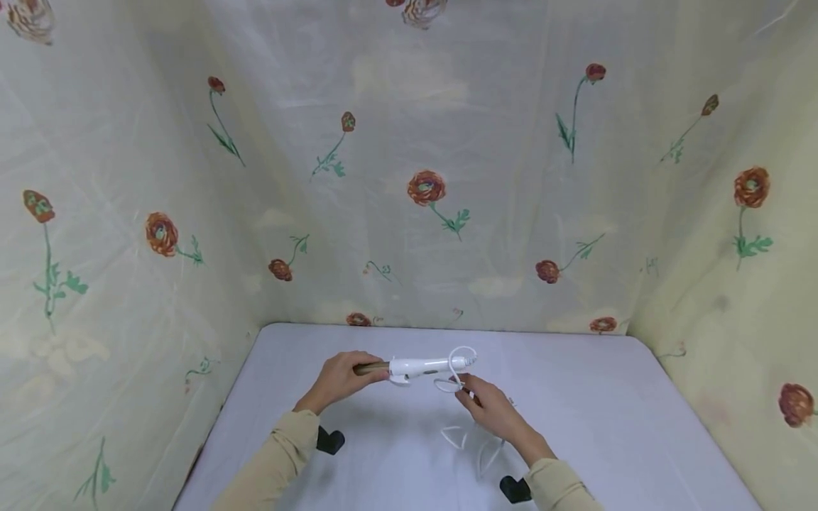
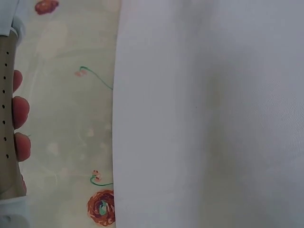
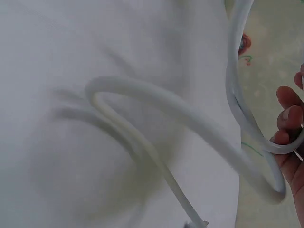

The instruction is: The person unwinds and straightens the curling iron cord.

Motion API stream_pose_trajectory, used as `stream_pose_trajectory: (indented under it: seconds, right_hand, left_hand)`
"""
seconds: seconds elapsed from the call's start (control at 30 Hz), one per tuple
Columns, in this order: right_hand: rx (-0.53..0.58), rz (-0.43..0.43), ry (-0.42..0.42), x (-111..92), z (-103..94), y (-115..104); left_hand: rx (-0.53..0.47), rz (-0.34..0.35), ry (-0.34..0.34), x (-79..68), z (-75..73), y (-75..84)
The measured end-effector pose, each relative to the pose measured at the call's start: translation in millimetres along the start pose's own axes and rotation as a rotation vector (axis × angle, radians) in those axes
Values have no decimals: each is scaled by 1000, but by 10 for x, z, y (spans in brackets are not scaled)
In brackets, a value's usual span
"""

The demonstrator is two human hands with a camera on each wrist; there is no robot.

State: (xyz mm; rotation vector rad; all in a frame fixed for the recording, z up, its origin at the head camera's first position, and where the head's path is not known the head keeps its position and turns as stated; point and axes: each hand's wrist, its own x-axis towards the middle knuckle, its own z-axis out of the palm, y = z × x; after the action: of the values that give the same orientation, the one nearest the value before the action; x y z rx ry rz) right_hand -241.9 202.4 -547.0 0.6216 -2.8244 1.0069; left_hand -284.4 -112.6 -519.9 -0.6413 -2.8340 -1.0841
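A hair styling iron (image 1: 422,367) with a white handle and a brown barrel is held up over the table, lying nearly level in the head view. My left hand (image 1: 341,380) grips it by the barrel end. In the left wrist view the barrel (image 2: 6,114) shows a row of small holes, and fingertips (image 2: 21,112) curl behind it. A white cord (image 3: 190,116) loops from the handle's right end. My right hand (image 1: 491,410) pinches a loop of this cord just below the handle, while further cord hangs in bends beneath that hand.
The table (image 1: 396,461) has a pale, smooth cover. Flower-printed curtains (image 1: 505,213) stand behind it and on both sides. A dark angular piece (image 1: 330,441) shows beside the left wrist, and a similar dark piece (image 1: 514,490) beside the right.
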Motion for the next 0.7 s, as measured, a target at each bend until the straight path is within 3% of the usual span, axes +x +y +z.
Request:
stream_pose_trajectory:
  seconds: [0.33,0.5,0.7]
  right_hand:
    - [41,-56,5,-66,216,-141]
    - [27,-71,16,-144,229,-269]
    - [34,-127,73,-253,170,-381]
  left_hand:
    - [98,16,101,56,66,12]
    - [162,50,174,77,65,-7]
    - [210,46,205,66,57,-36]
